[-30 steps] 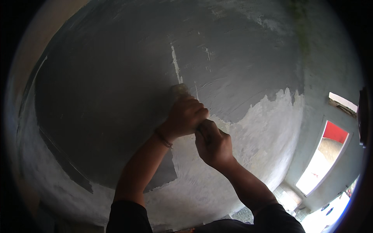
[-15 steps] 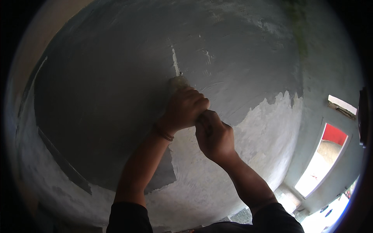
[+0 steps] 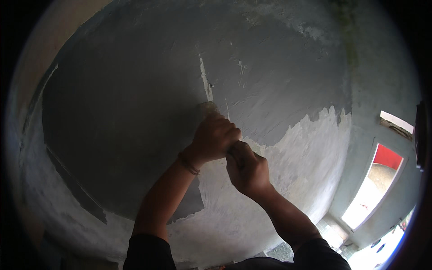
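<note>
Left hand [image 3: 216, 138] and right hand [image 3: 248, 168] curl around a tool [image 3: 208, 107] midway up a wall [image 3: 288, 76], below a pale streak [image 3: 206, 81]; work looks unfinished, dark grey [image 3: 117, 99] toward the upper edge, pale surface [image 3: 256, 216] along the lower.

Head view: left fisheye of a side-by-side pair, aimed past the wearer's own hands at a wall.
Camera worn on the head; picture upright, unmirrored, its left being the person's left. Looks out over the arms: dark sleeves [image 3: 150, 254] cut off by the lower edge, forearms [image 3: 164, 198] slanting inward from there, left hand [image 3: 217, 137] and right hand [image 3: 247, 168] close together near frame centre, at arm's reach from the lens. Grey wall [image 3: 279, 67] behind them, near enough to fill most of the circle. Field very wide: side wall [image 3: 382, 94] with narrow bright opening [image 3: 374, 184] caught far right, straight edges bowing toward the rim, corners black.
</note>
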Available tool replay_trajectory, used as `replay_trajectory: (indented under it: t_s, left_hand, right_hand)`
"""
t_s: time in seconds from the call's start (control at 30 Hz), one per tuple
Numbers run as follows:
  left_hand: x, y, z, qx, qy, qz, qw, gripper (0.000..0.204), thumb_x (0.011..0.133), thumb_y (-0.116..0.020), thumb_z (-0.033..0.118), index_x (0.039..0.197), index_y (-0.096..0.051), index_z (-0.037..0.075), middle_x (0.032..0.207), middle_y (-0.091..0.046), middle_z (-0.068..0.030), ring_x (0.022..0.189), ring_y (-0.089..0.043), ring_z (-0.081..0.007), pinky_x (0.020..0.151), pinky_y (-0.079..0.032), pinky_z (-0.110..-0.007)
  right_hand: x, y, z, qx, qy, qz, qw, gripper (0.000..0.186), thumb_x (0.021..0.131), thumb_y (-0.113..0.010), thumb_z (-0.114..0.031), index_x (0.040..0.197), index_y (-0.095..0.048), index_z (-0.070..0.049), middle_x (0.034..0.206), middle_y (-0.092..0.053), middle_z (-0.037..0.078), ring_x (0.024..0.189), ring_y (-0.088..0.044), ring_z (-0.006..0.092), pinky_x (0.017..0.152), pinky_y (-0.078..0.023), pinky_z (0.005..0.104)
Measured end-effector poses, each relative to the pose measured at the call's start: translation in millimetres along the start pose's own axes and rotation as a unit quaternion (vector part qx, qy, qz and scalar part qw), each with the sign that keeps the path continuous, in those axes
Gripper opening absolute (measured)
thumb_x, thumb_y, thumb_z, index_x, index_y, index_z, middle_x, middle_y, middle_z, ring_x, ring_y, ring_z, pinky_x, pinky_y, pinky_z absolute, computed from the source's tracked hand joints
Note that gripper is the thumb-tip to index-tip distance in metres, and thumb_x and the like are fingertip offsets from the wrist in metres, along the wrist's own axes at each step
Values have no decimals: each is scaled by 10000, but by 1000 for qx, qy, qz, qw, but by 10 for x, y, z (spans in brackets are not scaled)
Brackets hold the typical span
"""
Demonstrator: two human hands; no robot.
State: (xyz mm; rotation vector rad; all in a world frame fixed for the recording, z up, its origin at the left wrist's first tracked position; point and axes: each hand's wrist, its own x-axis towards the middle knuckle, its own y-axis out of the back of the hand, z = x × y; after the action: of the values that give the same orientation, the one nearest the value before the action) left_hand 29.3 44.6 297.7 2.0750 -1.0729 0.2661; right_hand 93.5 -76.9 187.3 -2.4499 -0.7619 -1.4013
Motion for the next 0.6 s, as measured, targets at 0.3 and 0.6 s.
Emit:
replay_trajectory:
  t_s: [0.3,0.6]
  left_hand:
    - [-8,-29,14,-7,11,-4,1000,150,745,-691,154,750,-547,113,671,-567,-38,661,-618,-235,676,-500,-387]
    - [105,9,-28,-2,2,9,1000,125,759,-683,143,769,-562,113,698,-578,-36,695,-623,-236,710,-498,-386]
  right_hand:
    - [-30,-16,36,14,52,55,997,186,904,-684,-37,1072,-604,-21,825,-717,147,733,-742,321,626,-578,372]
    - [88,40,32,1,75,64,995,167,905,-667,-20,1061,-607,-22,804,-710,153,712,-742,302,612,-575,364]
